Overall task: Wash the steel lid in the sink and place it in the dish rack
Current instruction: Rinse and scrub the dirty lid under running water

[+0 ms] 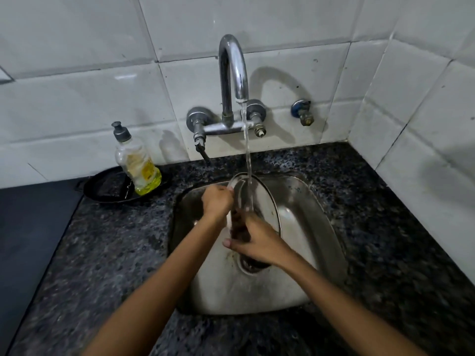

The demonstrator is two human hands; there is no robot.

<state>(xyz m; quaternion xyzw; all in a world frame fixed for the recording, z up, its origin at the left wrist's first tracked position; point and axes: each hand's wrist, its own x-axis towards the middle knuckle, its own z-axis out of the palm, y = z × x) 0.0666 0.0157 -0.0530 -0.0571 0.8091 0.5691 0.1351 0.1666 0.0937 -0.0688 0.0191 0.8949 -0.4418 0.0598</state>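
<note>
Two bare hands work over the small rectangular stainless-steel sink (308,209) set in the dark speckled granite counter (108,242); single head view.

The round shiny steel lid (259,201) is held on edge above the sink basin, tilted, its top rim directly under the water stream (247,150). Water falls from the curved chrome wall-mounted tap (232,73) behind the sink and hits the lid's face.

The left hand (217,201) is at the lid's left rim, fingers (226,189) curled closed on the edge. The right hand (257,242) is lower, at the lid's near edge, fingers wrapped around something dark and blurred pressed against the lid; cannot tell what it is. Thumb of the right hand points left. Both forearms come in from the bottom of the frame and converge over the basin.

The round sink drain (250,267) sits just below the right hand, partly covered by it.

Left of the sink, on the counter: a clear plastic dish-soap bottle with yellow liquid and a grey cap (136,163), leaning, standing in a shallow black round tray (102,187). Right of the tap, a small blue-handled brass wall valve (303,113) on the white wall tiles (77,98).
</note>
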